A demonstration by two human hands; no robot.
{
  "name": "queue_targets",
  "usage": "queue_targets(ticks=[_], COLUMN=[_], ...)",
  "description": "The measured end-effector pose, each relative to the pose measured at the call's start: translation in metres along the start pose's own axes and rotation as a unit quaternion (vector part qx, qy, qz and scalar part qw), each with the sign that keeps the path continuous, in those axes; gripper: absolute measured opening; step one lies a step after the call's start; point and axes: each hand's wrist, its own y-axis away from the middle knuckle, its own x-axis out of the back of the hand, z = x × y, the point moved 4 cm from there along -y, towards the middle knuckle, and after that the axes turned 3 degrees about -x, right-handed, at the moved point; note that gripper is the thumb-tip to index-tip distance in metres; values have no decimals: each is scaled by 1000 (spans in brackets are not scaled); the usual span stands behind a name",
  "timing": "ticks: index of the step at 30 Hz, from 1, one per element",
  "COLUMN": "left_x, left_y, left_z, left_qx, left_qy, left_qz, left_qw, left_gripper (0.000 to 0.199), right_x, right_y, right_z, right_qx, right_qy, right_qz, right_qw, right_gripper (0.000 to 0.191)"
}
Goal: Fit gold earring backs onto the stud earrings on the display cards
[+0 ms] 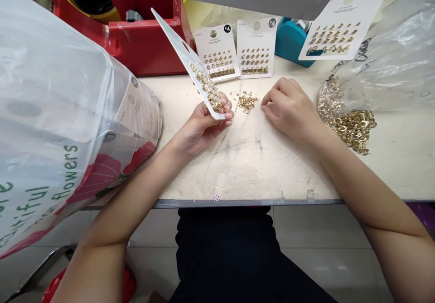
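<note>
You are gripping a white earring card (176,40) in your left hand (202,128), while your right hand (288,110) is resting, fingers (268,99) loosely open, just beside loose gold studs (248,102).

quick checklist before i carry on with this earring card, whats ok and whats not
1. Left hand grip on the white earring card: ok, pinched near the card's lower end.
2. Gold studs on the card: cannot tell whether every spot is filled, since the card is tilted almost edge-on.
3. Right hand: ok, empty, fingertips on the table.
4. Loose gold studs: ok, in a small pile between the hands.
5. Clear plastic bag: not ok, gold rings lie out on the table at its mouth.
</note>
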Motion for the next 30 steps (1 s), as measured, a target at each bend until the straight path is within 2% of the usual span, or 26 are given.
queue_targets(ticks=[3,5,9,15,18,20,22,26,30], left_x=[0,0,1,-7,-11,-12,-11,-8,-10], left_y=[0,0,0,0,0,1,3,5,5], left_z=[-1,-1,-2,-3,-3,-5,-10,-23,-29], left_qx=[-2,-2,6,-4,5,19,42,68,60], left_qy=[-9,-14,-17,-33,-61,-75,-82,-107,-131], left_qz=[2,7,-1,-80,-84,-90,-99,-122,-158], left_qw=[1000,1000,1000,996,995,993,991,984,977], left_gripper=[38,38,40,35,40,41,41,39,36], right_x=[9,13,11,0,6,16,27,38,36], right_y=[3,3,2,3,3,3,4,13,21], right_z=[4,6,7,4,0,-8,-20,-48,-62], right_qx=[38,38,29,15,10,0,-19,-34,-45], right_qy=[-13,-30,-29,-23,-52,-117,-221,-433,-518], right_qz=[-55,-65,-47,-47,-35,-11,12,18,3], right_qw=[998,997,998,999,998,993,975,901,854], right_gripper=[8,8,5,9,11,10,8,7,12])
